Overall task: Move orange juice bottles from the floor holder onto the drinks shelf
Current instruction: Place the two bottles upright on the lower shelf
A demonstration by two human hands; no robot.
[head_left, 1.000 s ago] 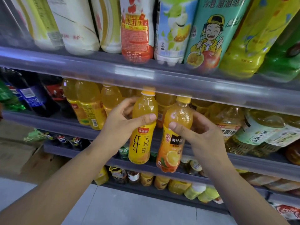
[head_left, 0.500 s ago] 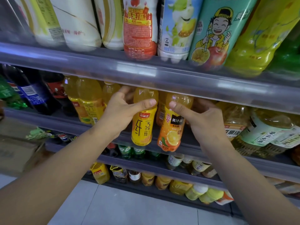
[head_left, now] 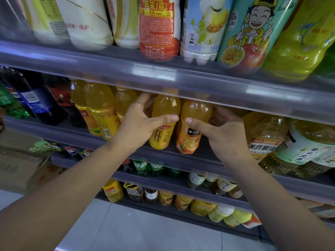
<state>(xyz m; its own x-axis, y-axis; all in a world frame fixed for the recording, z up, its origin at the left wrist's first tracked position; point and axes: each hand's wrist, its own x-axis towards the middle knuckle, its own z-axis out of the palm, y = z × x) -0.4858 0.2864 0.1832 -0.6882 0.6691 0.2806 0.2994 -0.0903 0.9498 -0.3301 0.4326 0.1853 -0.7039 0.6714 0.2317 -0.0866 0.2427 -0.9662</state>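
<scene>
My left hand [head_left: 141, 122] is wrapped around a yellow-labelled juice bottle [head_left: 163, 136], thumb across its front. Beside it my right hand [head_left: 223, 129] grips an orange juice bottle [head_left: 190, 140] with an orange-slice label. Both bottles stand upright side by side at the front of the drinks shelf [head_left: 181, 153], their bases at the shelf ledge. The rail of the shelf above hides their caps. More orange bottles [head_left: 101, 109] stand on the same shelf to the left. The floor holder is out of view.
Dark cola bottles [head_left: 34, 102] fill the shelf's left end, large yellow jugs [head_left: 268, 134] its right. The upper shelf rail [head_left: 163, 73] hangs just above my hands. Lower shelves hold small bottles [head_left: 181, 200]. Cardboard boxes [head_left: 20, 163] sit at the left on the tiled floor [head_left: 145, 232].
Both hands have carried their bottles up and inward under the upper rail, from in front of the shelf onto its ledge. The caps have gone behind the rail.
</scene>
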